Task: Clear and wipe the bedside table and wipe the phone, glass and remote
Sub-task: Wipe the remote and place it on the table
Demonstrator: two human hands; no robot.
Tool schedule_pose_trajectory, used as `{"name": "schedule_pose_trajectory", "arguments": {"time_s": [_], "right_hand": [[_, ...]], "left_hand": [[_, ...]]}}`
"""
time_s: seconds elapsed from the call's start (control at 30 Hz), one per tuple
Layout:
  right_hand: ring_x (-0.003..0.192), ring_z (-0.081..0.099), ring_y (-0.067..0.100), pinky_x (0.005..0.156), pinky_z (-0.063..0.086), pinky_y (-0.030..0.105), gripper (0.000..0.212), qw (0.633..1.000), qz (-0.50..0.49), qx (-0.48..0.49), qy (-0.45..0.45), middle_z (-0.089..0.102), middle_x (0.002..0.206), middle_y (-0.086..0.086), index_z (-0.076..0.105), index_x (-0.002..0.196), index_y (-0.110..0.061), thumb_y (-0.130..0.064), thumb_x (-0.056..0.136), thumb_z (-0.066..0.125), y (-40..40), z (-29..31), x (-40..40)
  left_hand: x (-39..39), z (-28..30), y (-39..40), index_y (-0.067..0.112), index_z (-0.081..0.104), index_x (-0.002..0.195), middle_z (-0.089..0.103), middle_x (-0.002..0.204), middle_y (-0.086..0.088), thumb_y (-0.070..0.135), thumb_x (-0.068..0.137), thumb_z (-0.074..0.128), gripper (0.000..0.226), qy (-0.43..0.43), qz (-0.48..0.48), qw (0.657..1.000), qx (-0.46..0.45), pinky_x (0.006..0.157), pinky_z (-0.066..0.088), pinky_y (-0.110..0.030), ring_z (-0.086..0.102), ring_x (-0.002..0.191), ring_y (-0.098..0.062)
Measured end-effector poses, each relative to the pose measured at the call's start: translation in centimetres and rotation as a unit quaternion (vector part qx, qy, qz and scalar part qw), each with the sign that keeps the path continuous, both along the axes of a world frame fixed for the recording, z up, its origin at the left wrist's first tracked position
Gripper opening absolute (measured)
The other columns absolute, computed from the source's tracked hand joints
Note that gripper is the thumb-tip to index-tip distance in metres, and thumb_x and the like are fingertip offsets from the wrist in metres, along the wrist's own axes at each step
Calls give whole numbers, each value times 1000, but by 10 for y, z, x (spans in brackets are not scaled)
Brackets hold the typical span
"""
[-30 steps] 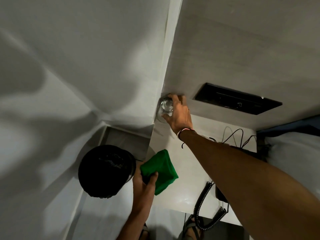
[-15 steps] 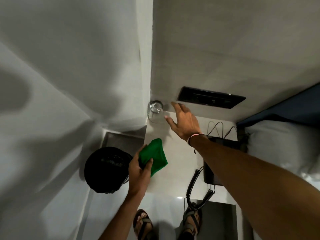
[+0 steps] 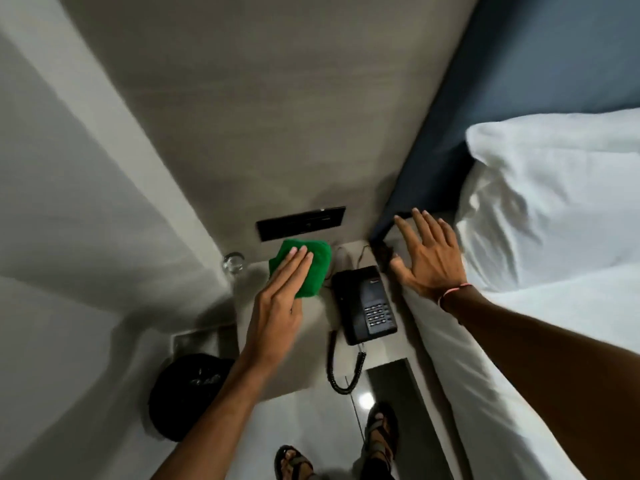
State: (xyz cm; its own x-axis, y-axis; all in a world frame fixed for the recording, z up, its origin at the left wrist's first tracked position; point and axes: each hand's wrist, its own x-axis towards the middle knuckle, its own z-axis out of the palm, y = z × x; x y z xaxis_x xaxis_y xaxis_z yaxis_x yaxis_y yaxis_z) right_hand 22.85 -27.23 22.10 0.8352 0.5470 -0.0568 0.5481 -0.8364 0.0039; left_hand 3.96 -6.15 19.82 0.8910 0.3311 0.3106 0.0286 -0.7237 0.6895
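Observation:
My left hand point(image 3: 282, 299) lies flat with straight fingers on a folded green cloth point(image 3: 310, 268), pressing it onto the back of the white bedside table point(image 3: 304, 348). A clear glass point(image 3: 233, 263) stands in the table's far left corner, untouched. A black phone point(image 3: 367, 304) sits at the table's right side, its coiled cord point(image 3: 341, 372) hanging over the front edge. My right hand point(image 3: 427, 258) hovers open with spread fingers above the gap between the table and the bed, holding nothing. No remote can be made out.
A black bin point(image 3: 187, 393) stands on the floor left of the table. A white pillow point(image 3: 554, 195) and bed lie to the right against a blue headboard point(image 3: 485, 109). A black socket panel point(image 3: 301, 223) sits on the wall behind. Sandalled feet point(image 3: 379, 427) stand below.
My right hand let go of the glass and swung right toward the bed. My left hand carried the green cloth up onto the table and flattened on it. The view turned right.

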Motion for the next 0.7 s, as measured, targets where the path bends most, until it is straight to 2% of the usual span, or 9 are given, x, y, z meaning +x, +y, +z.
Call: {"name": "schedule_pose_trajectory", "arguments": {"time_s": [0.17, 0.37, 0.53, 0.6, 0.7], "right_hand": [[145, 33, 38, 118, 21, 53, 81, 995, -102, -5, -5, 35, 156, 21, 37, 152, -19, -60, 84, 28, -109, 19, -6], [147, 27, 37, 119, 17, 53, 78, 962, -273, -1, -12, 29, 159, 21, 29, 155, -19, -62, 90, 27, -233, 20, -13], [152, 14, 35, 120, 8, 53, 81, 885, -465, 14, 23, 15, 163, 20, 13, 158, -17, -67, 95, 28, -342, -3, -33], [152, 11, 36, 120, 8, 55, 80, 853, -521, 12, 40, 12, 163, 22, 9, 158, -14, -62, 98, 29, -379, -10, -47], [152, 7, 38, 121, 9, 55, 78, 779, -621, 3, 84, 6, 163, 25, 2, 158, -9, -51, 101, 34, -440, -24, -70]], "left_hand": [[47, 47, -69, 0, 49, 143, 48, 151, -12, -17, 82, 38, 65, -54, -123, 985, 109, 119, 36, -43, 42, 144, -24], [95, 70, -170, -1, 50, 142, 48, 150, -13, -34, 64, 44, 85, -88, -224, 960, 147, 114, 42, -48, 43, 143, -26], [127, 60, -268, -1, 48, 143, 47, 151, -13, -35, 63, 49, 87, -88, -292, 940, 154, 116, 39, -48, 42, 144, -26], [135, 52, -301, -2, 50, 141, 49, 149, -14, -36, 65, 52, 84, -86, -313, 933, 157, 115, 40, -48, 45, 141, -28], [148, 44, -353, -2, 54, 138, 53, 146, -15, -36, 66, 58, 79, -82, -353, 919, 157, 110, 46, -50, 49, 137, -30]]}}
